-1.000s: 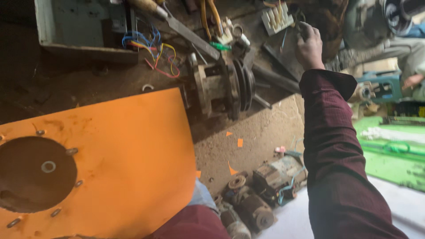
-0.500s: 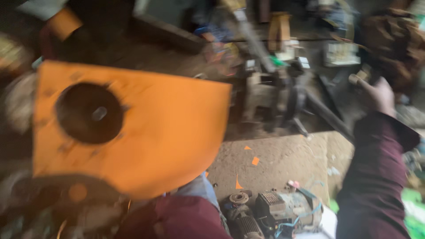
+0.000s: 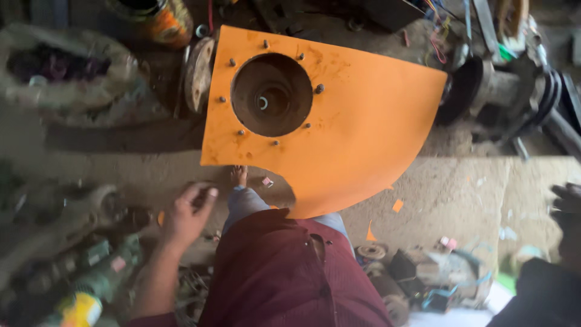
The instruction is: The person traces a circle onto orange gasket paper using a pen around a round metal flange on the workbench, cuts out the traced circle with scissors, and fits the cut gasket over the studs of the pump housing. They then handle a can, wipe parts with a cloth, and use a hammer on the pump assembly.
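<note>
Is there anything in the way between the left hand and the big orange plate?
Nothing solid blocks it. The left hand hovers open over bare dusty ground, just below the lower left edge of the orange plate. Only the person's own bare foot and a small scrap lie near that edge, off to the side.

An orange plate (image 3: 351, 133) with one curved edge lies on the dirt floor (image 3: 460, 194), far of the person's knee. A round hole (image 3: 271, 94) ringed by bolts sits in its left part. The left hand (image 3: 186, 215) hangs open over the floor near the plate's near-left edge, touching nothing, beside a bare foot (image 3: 238, 175). The right hand (image 3: 567, 209) shows dark and blurred at the right edge; its grip cannot be told. A pulley shaft (image 3: 508, 91) lies right of the plate, motors (image 3: 417, 272) near right.
</note>
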